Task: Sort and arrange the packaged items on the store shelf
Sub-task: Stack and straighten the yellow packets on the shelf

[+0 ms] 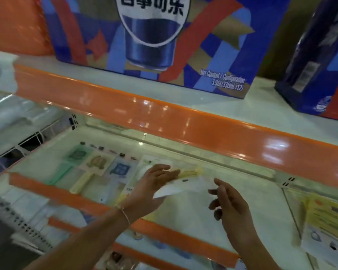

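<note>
On the middle shelf (242, 193) lies a row of flat packaged items: a green one (74, 156), a tan one (97, 162) and a blue one (120, 169). My left hand (154, 182) reaches over the row and holds a flat white and yellow package (185, 183) with its fingers stretched along it. The package is tilted above the shelf, its white end sticking out to the right. My right hand (230, 207) hovers just right of that end, fingers loosely curled, holding nothing. The picture is blurred.
The upper shelf with an orange lip (164, 112) carries a large blue cola carton (154, 41) and a dark blue box (320, 65). A yellow package (328, 221) lies at the right of the middle shelf. Lower shelves with orange edges (164, 230) sit below.
</note>
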The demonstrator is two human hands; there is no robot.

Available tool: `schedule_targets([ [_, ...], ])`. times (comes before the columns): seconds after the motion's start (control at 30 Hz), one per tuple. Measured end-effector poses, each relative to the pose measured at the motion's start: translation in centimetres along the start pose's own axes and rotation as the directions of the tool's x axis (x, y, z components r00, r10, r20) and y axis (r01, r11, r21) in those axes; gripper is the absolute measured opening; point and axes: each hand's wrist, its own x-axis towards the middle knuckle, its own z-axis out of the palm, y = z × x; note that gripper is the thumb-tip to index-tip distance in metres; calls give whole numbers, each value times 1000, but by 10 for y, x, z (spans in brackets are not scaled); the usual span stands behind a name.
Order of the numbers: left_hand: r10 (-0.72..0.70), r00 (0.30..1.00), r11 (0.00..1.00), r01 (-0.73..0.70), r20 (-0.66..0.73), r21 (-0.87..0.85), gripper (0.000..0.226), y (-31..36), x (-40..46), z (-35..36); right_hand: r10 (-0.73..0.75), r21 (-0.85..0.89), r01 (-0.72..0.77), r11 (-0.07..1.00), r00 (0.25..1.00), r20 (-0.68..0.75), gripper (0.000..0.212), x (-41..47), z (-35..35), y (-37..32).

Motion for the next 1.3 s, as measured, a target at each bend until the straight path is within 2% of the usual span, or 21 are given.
schedule_targets([
  [0.07,-165,986,974,160,-17,-161,29,18,2,-26,-46,-89,46,995,999,8,22,3,15,-2],
  [0.13,-246,968,944,250,47,-216,42,21,12,-37,-70,-154,73,985,997,25,23,6,28,-2],
  [0.23,-194,960,875,263,203,-407,36,0,12,-56,-117,-256,122,959,993,34,27,8,48,-6],
  [0.3,-199,945,875,290,259,-387,53,-40,9,-52,-140,-296,147,944,989,43,25,6,62,-13],
  [0.37,-227,909,851,360,350,-383,55,-84,3,-33,-141,-299,154,942,988,63,21,6,73,-17],
  [0.4,-231,892,846,381,388,-373,52,-69,2,-48,-131,-292,146,945,989,71,21,5,79,-19],
  [0.47,-158,902,846,334,402,-416,49,-48,2,-69,-100,-258,120,959,991,90,20,3,89,-21],
  [0.53,-120,893,779,356,435,-517,30,-40,5,-75,-73,-198,89,976,994,87,15,0,100,-22],
  [0.57,-123,883,728,390,453,-564,22,-44,3,-74,-55,-168,70,983,994,93,22,-1,105,-21],
  [0.63,-193,866,640,467,461,-609,19,-49,0,-71,-13,-119,24,993,995,94,54,-2,114,-14],
  [0.67,-229,849,613,506,477,-607,21,-52,-1,-69,19,-84,-12,996,996,91,56,-3,118,-8],
  [0.7,-265,828,600,543,494,-588,32,-59,-3,-64,60,-54,-55,997,994,89,47,-2,121,-3],
  [0.77,-353,784,568,613,511,-549,47,-66,-8,-61,128,-38,-125,991,988,88,16,-1,123,5],
  [0.8,-376,771,549,632,514,-547,49,-66,-11,-62,156,-39,-153,987,985,70,13,0,123,9],
  [0.87,-382,753,513,655,536,-555,67,-76,-16,-55,218,-17,-217,976,974,68,14,1,122,12],
  [0.9,-380,752,519,655,538,-549,66,-76,-17,-54,244,-5,-245,970,966,86,13,0,123,10],
  [1.0,-426,759,555,649,492,-520,33,-74,-17,-51,290,33,-299,954,944,156,20,-1,127,9],
  [1.13,-474,769,618,637,428,-460,29,-68,-11,-56,302,69,-312,947,945,126,24,7,131,10],
  [1.2,-475,817,646,577,328,-501,25,-73,-12,-61,318,99,-325,941,945,76,24,15,130,12],
  [1.23,-468,851,714,523,238,-465,25,-77,-15,-65,322,98,-325,941,946,48,24,20,128,15],
  [1.3,-322,946,921,319,23,-225,32,-90,-24,-70,304,49,-304,951,953,2,24,30,127,22],
])
